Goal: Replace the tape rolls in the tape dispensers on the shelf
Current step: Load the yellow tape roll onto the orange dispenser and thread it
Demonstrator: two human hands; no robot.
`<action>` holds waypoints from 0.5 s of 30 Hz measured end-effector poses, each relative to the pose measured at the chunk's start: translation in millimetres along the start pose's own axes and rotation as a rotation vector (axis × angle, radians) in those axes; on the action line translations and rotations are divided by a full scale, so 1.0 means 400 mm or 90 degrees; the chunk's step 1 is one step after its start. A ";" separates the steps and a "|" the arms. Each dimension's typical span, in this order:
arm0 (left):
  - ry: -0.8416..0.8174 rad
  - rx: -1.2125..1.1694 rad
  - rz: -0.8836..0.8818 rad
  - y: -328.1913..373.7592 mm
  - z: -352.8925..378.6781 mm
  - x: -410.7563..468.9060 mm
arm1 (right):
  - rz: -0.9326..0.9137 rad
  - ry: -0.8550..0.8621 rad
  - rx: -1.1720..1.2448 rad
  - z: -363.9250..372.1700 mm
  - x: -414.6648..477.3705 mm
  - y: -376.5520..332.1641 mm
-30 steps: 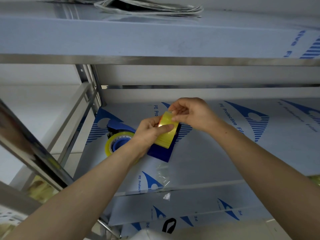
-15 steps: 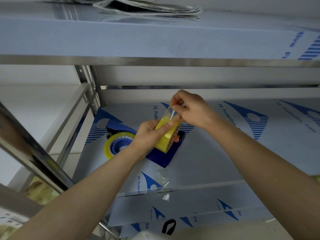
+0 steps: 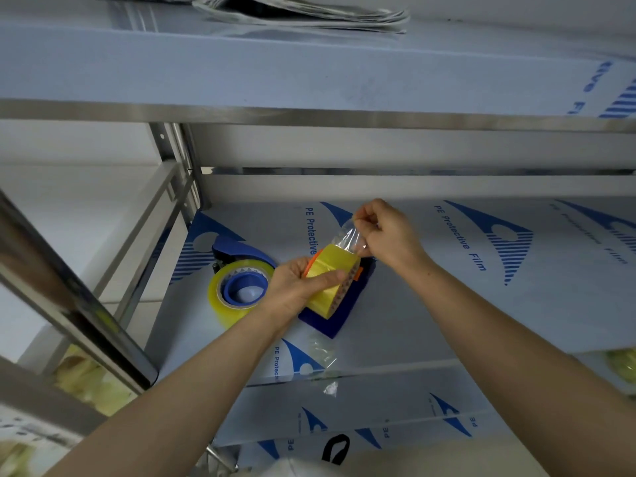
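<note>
Tape roll (image 3: 332,282), yellow and see-through, sits in my left hand (image 3: 298,293) at the middle of the frame, my fingers closed around its curved side and my thumb lying across the front. My right hand (image 3: 389,234), just above and to the right, pinches the free end of the tape (image 3: 347,237) between thumb and fingertips, and a short clear strip stretches from the roll up to that pinch. Under the roll a blue dispenser (image 3: 339,313) rests on the shelf (image 3: 447,304), with a bit of orange showing at the roll's edges. Left of my left hand a 2nd dispenser (image 3: 241,251), also blue, lies on the same shelf with a yellow roll (image 3: 223,297) around its blue hub. A scrap of clear film (image 3: 321,352) lies on the shelf below the hands, near its front edge. The shelf surface wears white protective film with blue print. At the top of the frame, folded papers (image 3: 303,12) lie on the upper shelf (image 3: 275,70).
</note>
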State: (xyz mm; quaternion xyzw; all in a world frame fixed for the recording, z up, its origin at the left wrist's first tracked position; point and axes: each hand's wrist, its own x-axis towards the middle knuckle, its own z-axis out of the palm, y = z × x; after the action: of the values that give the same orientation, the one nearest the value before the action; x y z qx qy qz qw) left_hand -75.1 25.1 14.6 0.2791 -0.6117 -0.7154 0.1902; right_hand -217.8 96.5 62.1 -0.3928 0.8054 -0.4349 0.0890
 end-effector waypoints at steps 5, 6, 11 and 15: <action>-0.049 0.066 -0.029 -0.048 -0.009 -0.013 | 0.015 0.001 -0.011 0.050 -0.033 0.028; -0.060 0.098 -0.028 -0.057 -0.010 -0.014 | 0.023 -0.003 -0.010 0.057 -0.036 0.032; -0.075 0.160 -0.030 -0.072 -0.016 -0.020 | 0.047 -0.017 -0.007 0.078 -0.033 0.057; -0.085 0.164 -0.019 -0.076 -0.018 -0.016 | 0.091 -0.008 0.017 0.082 -0.019 0.078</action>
State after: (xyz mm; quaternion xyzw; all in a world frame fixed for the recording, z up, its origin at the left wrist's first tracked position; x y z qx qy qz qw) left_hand -63.5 28.9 -15.0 0.2623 -0.7057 -0.6504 0.1011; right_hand -214.1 91.1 16.5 -0.3357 0.8249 -0.4357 0.1305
